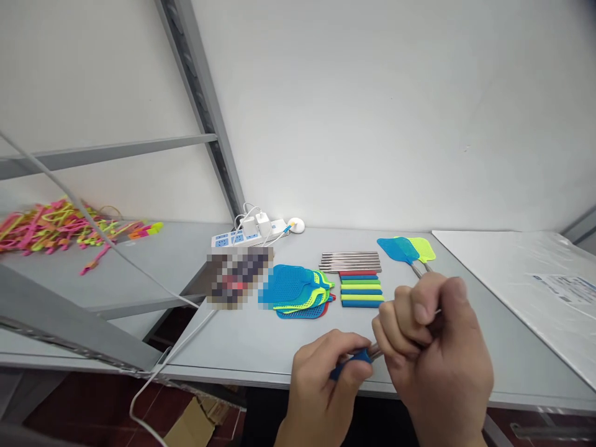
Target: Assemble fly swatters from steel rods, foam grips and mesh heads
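Observation:
In my left hand (323,382) a blue handle sleeve (357,359) is pinched between thumb and fingers. My right hand (440,354) is closed in a fist around a metal rod (375,351), whose end meets the sleeve; the rest of it is mostly hidden by the fingers. Beyond the right hand lie a blue fly swatter (398,248) and a yellow-green fly swatter (424,248), their shafts running behind the hand. A row of coloured sleeves (362,290) and a bundle of metal rods (350,262) lie ahead. Left of them is a pile of fly swatter heads (291,285).
A power strip (223,240) with plugs and white cables stands by the wall. A wrapped white panel (521,279) lies at the right. A shelf post (205,112) rises at the left, beyond which is a heap of pink and yellow plastic pieces (51,226). One item is pixelated.

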A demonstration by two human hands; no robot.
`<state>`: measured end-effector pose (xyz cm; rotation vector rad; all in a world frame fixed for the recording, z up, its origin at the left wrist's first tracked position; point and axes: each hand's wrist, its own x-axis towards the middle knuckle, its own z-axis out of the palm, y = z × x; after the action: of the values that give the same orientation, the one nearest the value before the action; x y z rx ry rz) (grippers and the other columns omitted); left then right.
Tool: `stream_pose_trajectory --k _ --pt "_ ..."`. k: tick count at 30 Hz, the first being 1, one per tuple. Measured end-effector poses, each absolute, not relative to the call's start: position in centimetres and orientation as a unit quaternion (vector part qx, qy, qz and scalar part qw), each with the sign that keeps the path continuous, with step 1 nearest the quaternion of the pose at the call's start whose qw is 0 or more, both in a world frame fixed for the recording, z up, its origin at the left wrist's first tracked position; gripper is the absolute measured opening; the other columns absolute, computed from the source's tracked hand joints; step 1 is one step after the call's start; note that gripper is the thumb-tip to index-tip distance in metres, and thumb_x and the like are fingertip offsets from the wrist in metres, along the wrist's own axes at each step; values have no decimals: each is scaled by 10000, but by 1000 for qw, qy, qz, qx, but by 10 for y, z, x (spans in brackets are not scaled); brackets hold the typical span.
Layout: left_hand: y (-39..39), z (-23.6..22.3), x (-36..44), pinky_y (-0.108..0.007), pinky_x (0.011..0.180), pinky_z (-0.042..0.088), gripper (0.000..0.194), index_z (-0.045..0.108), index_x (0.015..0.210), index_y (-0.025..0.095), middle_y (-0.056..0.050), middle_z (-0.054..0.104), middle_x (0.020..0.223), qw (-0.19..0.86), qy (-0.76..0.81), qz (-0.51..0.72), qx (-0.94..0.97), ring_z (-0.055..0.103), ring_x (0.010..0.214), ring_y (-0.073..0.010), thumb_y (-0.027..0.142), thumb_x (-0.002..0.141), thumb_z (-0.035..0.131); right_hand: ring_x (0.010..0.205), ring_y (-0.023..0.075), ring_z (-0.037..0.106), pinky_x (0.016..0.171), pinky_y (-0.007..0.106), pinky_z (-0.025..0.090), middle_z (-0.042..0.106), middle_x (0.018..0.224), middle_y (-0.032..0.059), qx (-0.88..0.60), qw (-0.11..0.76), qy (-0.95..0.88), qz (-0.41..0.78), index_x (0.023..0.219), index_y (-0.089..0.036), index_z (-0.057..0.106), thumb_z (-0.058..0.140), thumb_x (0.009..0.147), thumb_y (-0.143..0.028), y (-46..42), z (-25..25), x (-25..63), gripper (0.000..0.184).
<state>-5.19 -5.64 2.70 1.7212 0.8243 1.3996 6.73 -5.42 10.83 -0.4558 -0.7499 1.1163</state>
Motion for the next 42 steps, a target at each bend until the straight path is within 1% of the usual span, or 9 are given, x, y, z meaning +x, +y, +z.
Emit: stream_pose_trajectory --k 3,5,7,9,15,21,25,32,42 --pt "-51 27 -60 -294 669 500 442 719 1031 219 -68 737 850 497 302 614 534 652 700 -191 546 986 425 388 78 114 322 180 220 192 494 -92 -221 805 -278 476 621 -221 466 415 996 -493 -54 110 63 466" --pt "-46 29 -62 -336 719 522 586 720 993 188 -98 737 851 576 259 639 440 670 745 -221 605 991 308 393 84 89 309 182 202 178 492 -92 -232 820 -242 465 611 -223 433 408 995 -517 -52 109 61 484" --pt "-42 33 -63 -357 768 514 644 715 921 172 -95 713 793 632 232 646 360 662 758 -224 615 995 253 399 89 86 308 183 209 179 498 -91 -238 824 -223 463 615 -224 417 401 994 -532 -50 107 57 489" --pt "-41 36 -63 -346 764 499 631 699 848 174 -68 664 710 661 218 655 294 635 724 -205 601 999 260 403 89 91 314 183 226 183 508 -90 -236 823 -220 467 624 -225 411 393 996 -538 -50 103 53 486" --pt "-44 43 -60 -318 661 479 580 637 726 172 -14 515 595 649 188 705 216 518 599 -157 550 1007 300 407 90 112 343 190 302 167 523 -90 -227 807 -237 490 631 -225 389 371 994 -558 -55 95 47 493" --pt "-51 48 -54 -311 613 487 572 604 692 177 0 457 558 648 197 709 197 480 569 -151 577 993 326 393 83 115 354 191 367 141 513 -97 -214 794 -263 505 626 -223 384 371 992 -561 -56 94 47 498" --pt "-54 47 -54 -303 603 493 559 595 700 185 6 439 565 648 194 712 189 461 568 -145 579 994 329 383 79 130 365 194 389 141 497 -100 -187 775 -288 530 611 -218 329 386 984 -570 -56 95 43 516" --pt "-60 50 -53 -310 592 504 566 592 709 191 6 425 585 648 192 715 180 441 568 -144 589 997 310 373 70 142 386 197 378 146 484 -105 -175 756 -297 557 609 -212 281 434 967 -573 -57 95 38 531" --pt "-71 57 -43 -274 546 467 547 546 706 208 7 413 584 652 192 718 149 446 574 -148 611 990 309 379 67 154 449 211 378 131 471 -104 -160 717 -358 576 616 -196 245 365 978 -604 -65 103 41 559"
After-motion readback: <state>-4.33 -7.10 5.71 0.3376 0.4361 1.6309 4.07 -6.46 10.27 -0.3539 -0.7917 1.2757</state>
